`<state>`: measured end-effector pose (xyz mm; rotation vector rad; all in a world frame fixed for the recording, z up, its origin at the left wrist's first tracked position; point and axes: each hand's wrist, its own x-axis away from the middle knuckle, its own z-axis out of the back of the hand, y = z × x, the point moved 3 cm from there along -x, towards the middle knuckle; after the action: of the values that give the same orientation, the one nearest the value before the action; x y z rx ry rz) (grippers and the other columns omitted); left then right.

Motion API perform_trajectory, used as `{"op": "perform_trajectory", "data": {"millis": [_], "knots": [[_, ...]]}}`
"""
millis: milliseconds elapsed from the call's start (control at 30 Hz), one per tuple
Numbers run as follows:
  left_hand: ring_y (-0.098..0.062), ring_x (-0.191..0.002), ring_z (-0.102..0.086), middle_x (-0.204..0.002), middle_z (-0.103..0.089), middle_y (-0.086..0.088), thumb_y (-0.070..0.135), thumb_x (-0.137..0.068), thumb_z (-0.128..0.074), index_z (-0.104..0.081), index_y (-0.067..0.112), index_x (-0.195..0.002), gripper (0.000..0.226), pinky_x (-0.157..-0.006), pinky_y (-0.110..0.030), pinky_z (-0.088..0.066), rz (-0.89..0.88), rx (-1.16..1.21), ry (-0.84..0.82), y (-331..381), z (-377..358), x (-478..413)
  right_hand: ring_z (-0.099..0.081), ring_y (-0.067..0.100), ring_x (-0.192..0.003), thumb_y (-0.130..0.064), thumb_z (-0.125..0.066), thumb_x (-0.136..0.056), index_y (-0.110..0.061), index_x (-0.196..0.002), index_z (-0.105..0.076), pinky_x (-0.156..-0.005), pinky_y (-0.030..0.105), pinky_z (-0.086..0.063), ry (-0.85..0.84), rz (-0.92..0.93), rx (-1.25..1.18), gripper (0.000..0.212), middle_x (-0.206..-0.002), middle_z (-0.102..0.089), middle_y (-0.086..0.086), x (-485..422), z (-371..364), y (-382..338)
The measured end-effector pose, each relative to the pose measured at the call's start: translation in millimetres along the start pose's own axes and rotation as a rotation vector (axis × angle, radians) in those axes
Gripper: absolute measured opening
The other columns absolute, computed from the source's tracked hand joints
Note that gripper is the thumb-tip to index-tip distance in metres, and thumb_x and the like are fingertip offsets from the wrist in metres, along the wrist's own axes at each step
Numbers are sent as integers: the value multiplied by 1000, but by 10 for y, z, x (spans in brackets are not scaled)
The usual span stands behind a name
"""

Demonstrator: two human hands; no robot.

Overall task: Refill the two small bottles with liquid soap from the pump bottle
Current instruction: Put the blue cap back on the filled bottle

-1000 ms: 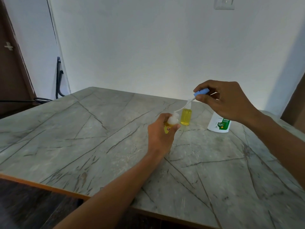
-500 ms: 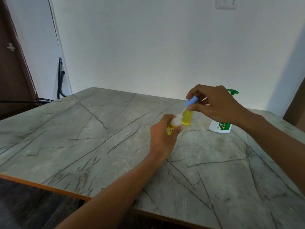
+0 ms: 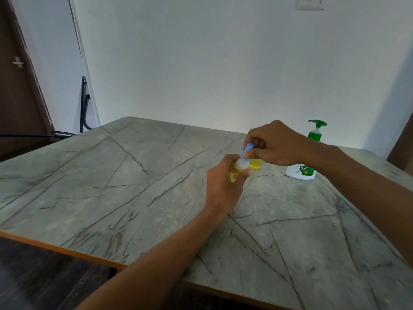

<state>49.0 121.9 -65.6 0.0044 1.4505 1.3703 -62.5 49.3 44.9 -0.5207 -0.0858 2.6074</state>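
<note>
– Grey veined table (image 3: pixel 111 198) against a plain white wall, fine, but what are the fingers up to?

– On the right hand (image 3: pixel 279 144), thumb and first fingers are pinching the blue cap (image 3: pixel 247 149), which sits right at the white neck of the small bottle (image 3: pixel 234 175). The left hand (image 3: pixel 223 184) has its fingers wrapped round that bottle, with yellow liquid showing between them. Can't tell if the base touches the table.

– Anything different from a second ago?

– Yep. Back then the cap was up and off to the right, with a thin white tube trailing out of the bottle. Now it's come down to the neck and the tube's out of sight.

– And further out?

– The second small bottle (image 3: pixel 256 164), also yellow, stands on the table just behind the held one, partly hidden under the right hand. The pump bottle (image 3: pixel 301 171) stands further right, behind the right wrist. Its green head shows now; a second ago the hand covered it.
</note>
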Motion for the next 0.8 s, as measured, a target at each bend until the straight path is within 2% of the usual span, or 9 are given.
{"op": "perform_trajectory", "data": {"millis": [100,167,233,333,400,467,600,733,800], "knots": [[-4,-79,-62,-88,-66,13,38,-81,-71,-60,20,-110,36,-70,-14,-50,1,11,5,9,12,7,-55,13,-55,-51,-65,-83,-13,-75,-64,-57,28,-43,6,-19,85,39,-60,-61,-1,-40,-35,6],[-4,-78,-61,-86,-63,15,38,-82,-70,-60,21,-110,35,-70,-12,-48,2,22,9,12,16,10,-49,12,-52,-61,-58,-80,-13,-69,-60,-57,29,-42,-11,-14,131,50,-57,-56,-2,-48,-51,3],[-4,-78,-61,-88,-64,14,37,-82,-70,-60,20,-110,34,-70,-10,-48,6,17,6,7,16,3,-57,6,-60,-69,-56,-71,-22,-85,-62,-62,26,-48,-24,-26,70,49,-69,-63,-8,-37,-29,11],[-8,-83,-63,-95,-67,9,38,-83,-69,-59,19,-113,38,-72,-12,-49,21,18,-13,-13,-7,-3,-65,3,-79,-55,-71,-72,-28,-114,-61,-73,22,-53,-19,-15,-89,51,-94,-68,-13,-43,49,28],[-9,-83,-63,-95,-67,9,39,-83,-68,-58,18,-114,39,-72,-13,-50,13,15,-23,-13,-25,1,-66,2,-87,-34,-77,-78,-30,-113,-64,-76,18,-51,-71,45,-124,37,-97,-69,-14,-59,46,14],[-11,-83,-64,-95,-68,6,39,-84,-67,-59,16,-116,40,-73,-16,-51,4,26,-20,-12,-33,10,-64,1,-90,-23,-75,-81,-29,-102,-70,-78,15,-49,-121,86,-107,22,-94,-71,-12,-79,6,3],[-9,-80,-63,-95,-68,5,38,-86,-65,-58,15,-119,40,-69,-9,-46,-3,4,-25,-4,-35,15,-65,8,-80,-18,-76,-79,-25,-89,-73,-74,29,-52,-63,75,-69,12,-83,-72,-9,-117,-49,19],[-6,-74,-58,-93,-68,4,35,-88,-63,-57,13,-121,40,-62,-5,-41,-8,-45,-26,-12,-22,9,-61,8,-67,-24,-75,-82,-20,-89,-71,-62,18,-45,-51,116,14,9,-78,-70,-5,-154,-100,-25],[-1,-68,-53,-95,-68,4,34,-88,-63,-57,12,-121,40,-62,-1,-39,-18,-60,-28,-11,-16,6,-60,10,-65,-27,-73,-83,-19,-89,-71,-61,20,-44,-60,123,42,10,-75,-69,-6,-171,-104,-43]]}}
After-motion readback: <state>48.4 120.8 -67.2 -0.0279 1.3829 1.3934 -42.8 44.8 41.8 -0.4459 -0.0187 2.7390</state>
